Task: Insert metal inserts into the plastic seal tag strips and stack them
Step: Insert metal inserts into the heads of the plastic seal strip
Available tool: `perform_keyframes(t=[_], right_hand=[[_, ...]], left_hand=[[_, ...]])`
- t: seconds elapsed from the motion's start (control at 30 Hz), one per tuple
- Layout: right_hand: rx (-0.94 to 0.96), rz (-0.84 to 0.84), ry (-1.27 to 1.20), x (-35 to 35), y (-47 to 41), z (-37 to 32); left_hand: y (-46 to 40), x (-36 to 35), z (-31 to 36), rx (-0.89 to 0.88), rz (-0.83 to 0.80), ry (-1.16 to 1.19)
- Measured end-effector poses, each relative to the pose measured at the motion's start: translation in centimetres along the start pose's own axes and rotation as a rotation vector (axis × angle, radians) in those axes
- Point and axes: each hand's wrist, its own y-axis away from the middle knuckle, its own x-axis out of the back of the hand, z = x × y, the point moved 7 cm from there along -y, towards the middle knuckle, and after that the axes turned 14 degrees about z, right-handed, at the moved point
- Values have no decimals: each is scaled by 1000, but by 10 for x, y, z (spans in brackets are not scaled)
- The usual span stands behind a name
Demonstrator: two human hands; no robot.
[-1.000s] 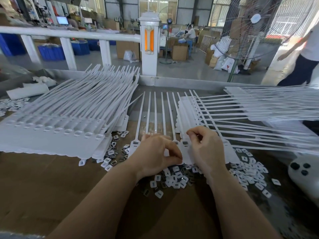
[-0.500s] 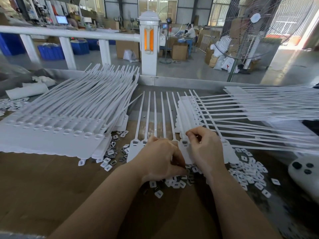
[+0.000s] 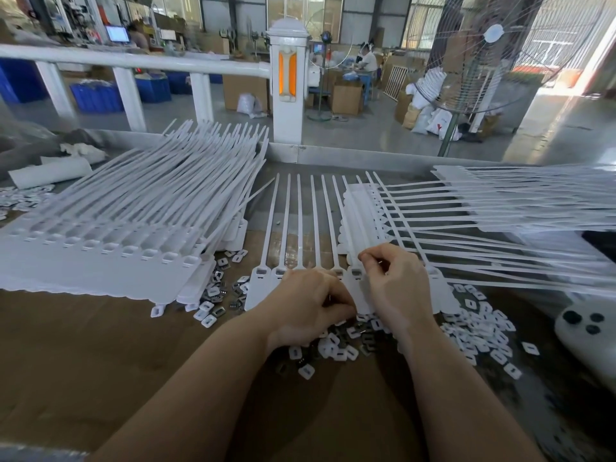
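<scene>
**Both hands at the heads of the seal tag strip**

A white seal tag strip lies flat in the middle of the worktop, its tails pointing to the far edge and its row of joined heads toward the person. The left hand lies over the near part of the heads, knuckles up, fingers curled under toward the loose inserts heaped just at the near side of the strip; what its fingertips pinch, if anything, cannot be told. The right hand rests on the strip's right-hand heads, its fingers bent and its thumb and forefinger drawn together at a head socket just beside the left hand; the piece between them is too small to make out.

More inserts lie scattered on the worktop to the right of the right wrist and beside the strip's left end. A tall stack of strips occupies the left side of the worktop, heads toward the near edge. Another stack lies on the right side, its tails crossing over the working strip's right part. A white device with dark buttons sits at the right edge.
</scene>
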Motion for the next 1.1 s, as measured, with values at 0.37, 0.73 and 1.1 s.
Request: perform_keyframes(t=[0.37,0.73,1.1], right_hand=[[-27,-10,-23,1,1,-2],[-35,-4,-34,2,1,-3],[-270,250,-269,20,-7,17]], left_hand=[[0,6,-9,138,97,135],[0,6,-7,97,73,83],[-16,18,-16,262,132,241]])
